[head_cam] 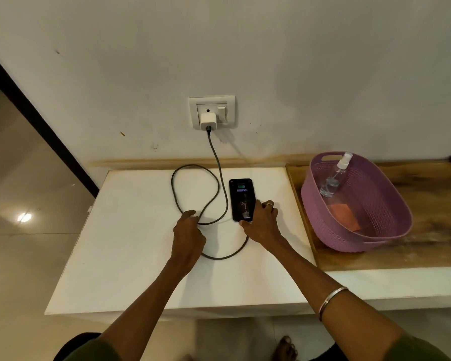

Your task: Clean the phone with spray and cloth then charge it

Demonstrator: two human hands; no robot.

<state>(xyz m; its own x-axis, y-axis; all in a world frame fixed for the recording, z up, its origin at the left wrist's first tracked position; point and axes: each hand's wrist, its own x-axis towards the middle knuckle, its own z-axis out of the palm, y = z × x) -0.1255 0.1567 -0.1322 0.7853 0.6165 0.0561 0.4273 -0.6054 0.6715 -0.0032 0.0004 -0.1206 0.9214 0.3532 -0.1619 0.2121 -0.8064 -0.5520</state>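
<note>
White table (pixel 130 256) under phone (pixel 241 199) and cable (pixel 182 204) (looped).

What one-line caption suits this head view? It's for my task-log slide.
Phone lies lit and charging on the white table, right hand steadying it, left hand on the cable.

White wall (pixel 297 61) behind a white counter (pixel 130 256); wooden shelf (pixel 427 230) adjoins at right; glossy tiled floor (pixel 24 243) reflects a light.

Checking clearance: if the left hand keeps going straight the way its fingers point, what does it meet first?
Likely the dark braided charging cable: the left hand points toward the wall, fingertips already at the cable's loop on the white tabletop. Past the loop's far side, only bare tabletop, then wall.
</note>
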